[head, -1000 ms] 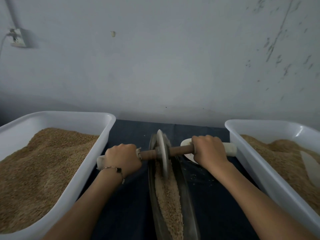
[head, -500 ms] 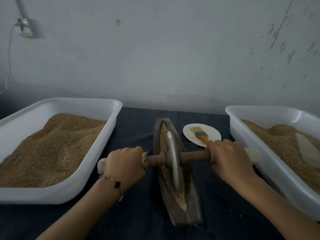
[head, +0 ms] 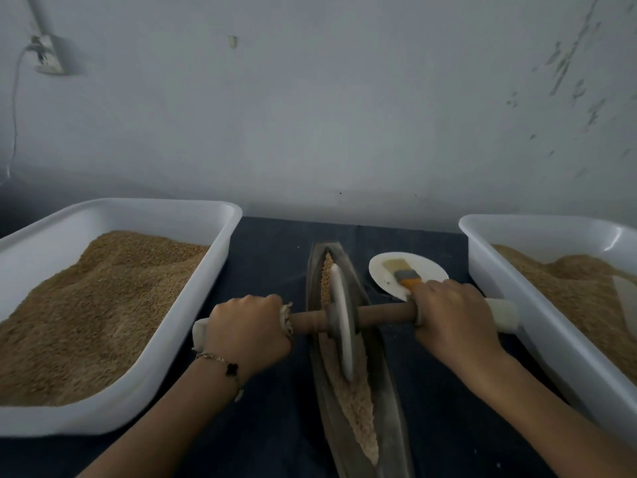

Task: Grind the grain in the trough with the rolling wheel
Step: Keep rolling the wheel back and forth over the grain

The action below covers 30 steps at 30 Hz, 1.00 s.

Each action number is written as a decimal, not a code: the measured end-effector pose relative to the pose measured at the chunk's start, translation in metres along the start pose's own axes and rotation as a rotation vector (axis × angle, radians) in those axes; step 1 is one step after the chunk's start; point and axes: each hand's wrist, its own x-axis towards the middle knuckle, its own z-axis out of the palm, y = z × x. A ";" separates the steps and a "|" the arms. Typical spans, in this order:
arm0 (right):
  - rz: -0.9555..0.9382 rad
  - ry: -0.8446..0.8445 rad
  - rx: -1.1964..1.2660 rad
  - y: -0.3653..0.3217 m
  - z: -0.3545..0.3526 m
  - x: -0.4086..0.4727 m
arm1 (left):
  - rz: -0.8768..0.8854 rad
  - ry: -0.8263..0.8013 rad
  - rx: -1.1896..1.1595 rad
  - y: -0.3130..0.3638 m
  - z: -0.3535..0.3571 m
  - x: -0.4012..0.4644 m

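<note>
Grain (head: 348, 398) in trough (head: 389, 419), mid-tabletop, partly crushed, coarse at far end; rolling wheel (head: 341, 322) seated mid-trough; our left hand (head: 246, 334) and right hand (head: 455, 313) grip its axle; grinding unfinished, we judge

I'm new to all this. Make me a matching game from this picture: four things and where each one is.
Things:
1. wheel
2. brush
3. left hand
4. bracelet

Places:
A. on the white plate
B. on the left wrist
C. standing in the trough
D. gripping the axle's left end

Pairs: 1-C, 2-A, 3-D, 4-B
</note>
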 end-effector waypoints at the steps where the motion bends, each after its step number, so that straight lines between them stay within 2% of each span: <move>1: -0.009 -0.002 -0.023 0.001 0.005 0.014 | -0.015 0.003 -0.030 -0.002 0.003 0.010; 7: 0.056 0.004 -0.060 0.009 0.031 0.075 | -0.058 0.053 -0.028 -0.002 0.004 0.068; 14: 0.063 0.084 -0.052 0.009 0.038 0.088 | -0.086 0.106 0.012 -0.002 0.006 0.084; 19: 0.060 0.087 0.006 0.008 0.027 0.048 | 0.001 0.163 0.090 0.003 0.004 0.051; 25: 0.111 -0.085 0.057 0.008 -0.003 -0.024 | 0.096 0.062 0.128 0.014 -0.024 -0.012; 30: 0.061 -0.045 0.048 0.007 -0.035 -0.059 | 0.120 0.045 0.140 0.014 -0.040 -0.052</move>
